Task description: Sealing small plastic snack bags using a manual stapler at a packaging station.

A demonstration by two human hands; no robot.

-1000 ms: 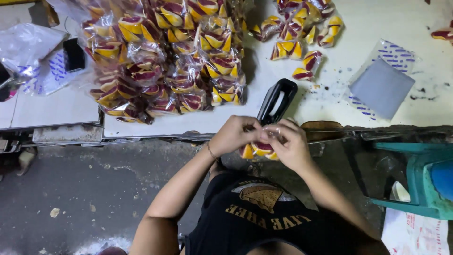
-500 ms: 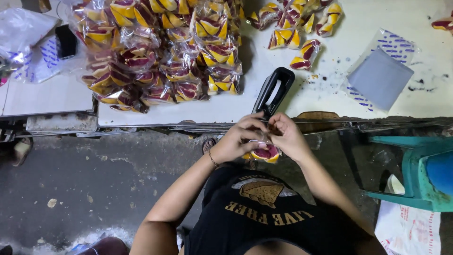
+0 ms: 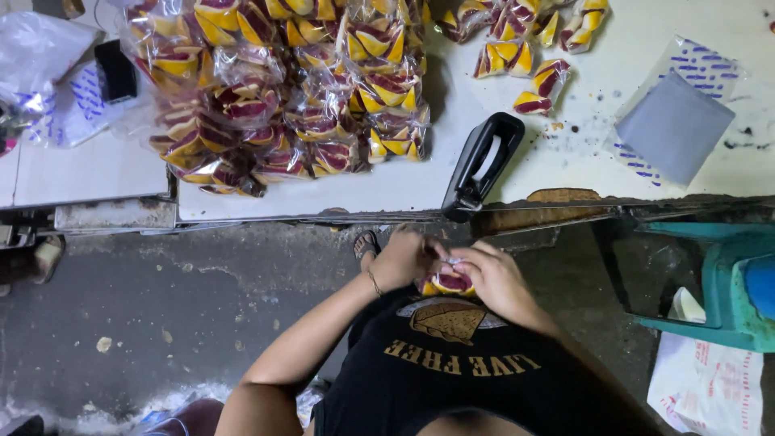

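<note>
My left hand (image 3: 408,258) and my right hand (image 3: 494,278) meet in front of my chest, below the table edge. Both grip a small clear bag of yellow and maroon snack pieces (image 3: 449,282), fingers pinched at its top. A black handled sealing tool (image 3: 483,164) lies on the white table (image 3: 404,187) just above my hands, overhanging the edge. A large pile of filled clear bags (image 3: 282,97) of the same snacks covers the table to the upper left. Loose snack pieces (image 3: 533,69) lie at the top.
A stack of empty flat plastic bags (image 3: 676,121) lies at the table's right. A teal plastic stool (image 3: 718,278) stands at the right, a white printed bag (image 3: 706,387) below it. A black phone (image 3: 115,70) and crumpled plastic (image 3: 36,48) sit on the left table. Grey concrete floor (image 3: 202,307) beneath.
My hands have drawn down and toward my body with the small bag, away from the table edge. The camera view has shifted slightly with them.
</note>
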